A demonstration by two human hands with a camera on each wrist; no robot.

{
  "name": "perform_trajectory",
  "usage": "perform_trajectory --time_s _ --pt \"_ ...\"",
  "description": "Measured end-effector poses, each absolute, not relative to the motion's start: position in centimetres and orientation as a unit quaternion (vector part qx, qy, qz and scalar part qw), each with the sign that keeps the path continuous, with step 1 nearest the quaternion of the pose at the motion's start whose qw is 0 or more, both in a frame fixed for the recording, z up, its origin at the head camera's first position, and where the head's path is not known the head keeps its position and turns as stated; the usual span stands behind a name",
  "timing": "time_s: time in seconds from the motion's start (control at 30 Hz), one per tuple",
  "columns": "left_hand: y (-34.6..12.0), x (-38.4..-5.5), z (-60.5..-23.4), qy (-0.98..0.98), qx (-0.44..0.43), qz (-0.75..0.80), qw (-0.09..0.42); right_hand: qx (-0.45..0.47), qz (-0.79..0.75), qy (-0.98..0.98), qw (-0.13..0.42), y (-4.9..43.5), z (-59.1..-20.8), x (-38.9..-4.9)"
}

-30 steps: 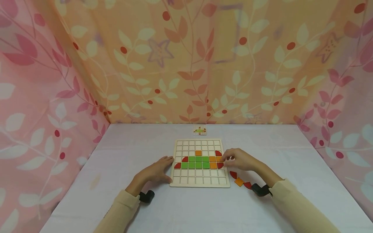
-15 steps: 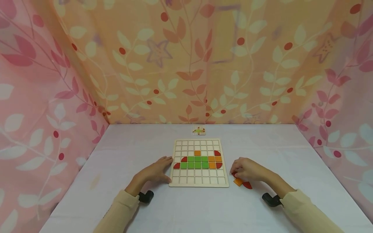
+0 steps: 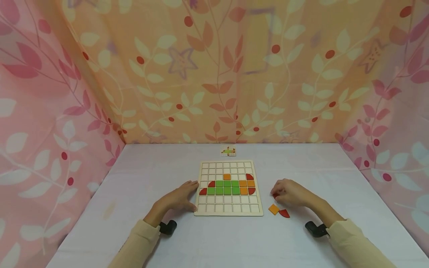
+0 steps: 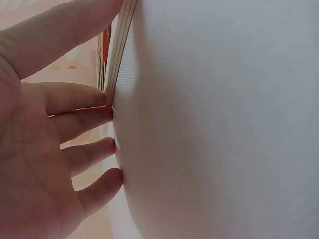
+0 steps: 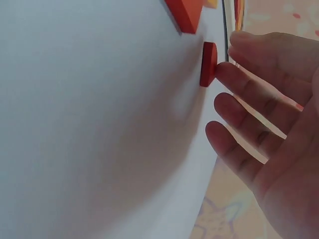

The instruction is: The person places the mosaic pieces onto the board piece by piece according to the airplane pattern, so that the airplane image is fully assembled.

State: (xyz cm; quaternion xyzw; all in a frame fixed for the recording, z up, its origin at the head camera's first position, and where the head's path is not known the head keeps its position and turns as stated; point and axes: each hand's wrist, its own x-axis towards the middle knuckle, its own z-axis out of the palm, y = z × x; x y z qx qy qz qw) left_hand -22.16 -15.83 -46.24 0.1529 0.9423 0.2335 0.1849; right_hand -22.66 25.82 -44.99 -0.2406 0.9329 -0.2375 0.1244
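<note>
A square wooden grid board [image 3: 229,207] lies on the table, bearing green squares [image 3: 227,187], orange squares [image 3: 242,183] and red quarter-round pieces [image 3: 203,191]. My left hand [image 3: 179,195] touches the board's left edge, its thumb and fingers spread apart; the left wrist view has the fingertips at the wooden edge [image 4: 119,57]. My right hand [image 3: 291,192] is right of the board over a loose red quarter-round piece [image 3: 275,195], partly hidden from above. In the right wrist view a fingertip touches this red piece [image 5: 209,64], the fingers loosely extended.
Near the right hand, an orange square [image 3: 273,209] and another red quarter-round piece [image 3: 284,213] lie loose on the table. Behind the board is a small pattern card [image 3: 228,150]. Patterned cloth [image 3: 214,74] encloses the table's back and sides.
My right hand has drawn back from the board's right edge to the loose pieces. The red piece under it has shifted right, away from the orange square. My left hand has stayed put.
</note>
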Motion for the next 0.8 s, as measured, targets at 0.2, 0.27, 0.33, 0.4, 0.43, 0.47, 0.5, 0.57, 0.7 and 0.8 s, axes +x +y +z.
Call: perform_trajectory --time_s 0.2,0.27,0.33,0.4,0.43,0.47,0.5,0.57,0.7,0.8 --pt "-15.81 -22.11 -46.29 0.945 0.147 0.229 0.183 -0.231 -0.241 0.937 0.105 26.42 -44.82 -22.87" --pt "-15.77 -22.10 -46.31 0.945 0.147 0.229 0.184 -0.234 -0.241 0.936 0.101 26.41 -44.82 -22.94" --pt "-15.76 -22.12 -46.36 0.945 0.146 0.229 0.185 -0.237 -0.237 0.937 0.100 26.34 -44.94 -23.01" --pt "-15.77 -22.14 -46.39 0.944 0.147 0.230 0.186 -0.243 -0.225 0.938 0.098 26.20 -45.13 -23.06" --pt "-15.80 -22.16 -46.41 0.944 0.148 0.230 0.186 -0.246 -0.219 0.939 0.098 26.11 -45.25 -23.07" --pt "-15.83 -22.17 -46.42 0.944 0.150 0.230 0.186 -0.249 -0.210 0.941 0.097 26.04 -45.38 -23.08" --pt "-15.86 -22.19 -46.42 0.943 0.152 0.231 0.185 -0.248 -0.202 0.942 0.097 25.96 -45.46 -23.07" --pt "-15.93 -22.21 -46.43 0.942 0.157 0.232 0.184 -0.250 -0.188 0.945 0.095 25.84 -45.59 -23.06" --pt "-15.98 -22.26 -46.38 0.942 0.161 0.232 0.182 -0.250 -0.171 0.949 0.089 25.79 -45.58 -23.03" --pt "-16.00 -22.30 -46.35 0.942 0.161 0.231 0.184 -0.249 -0.165 0.950 0.089 25.80 -45.48 -23.00"
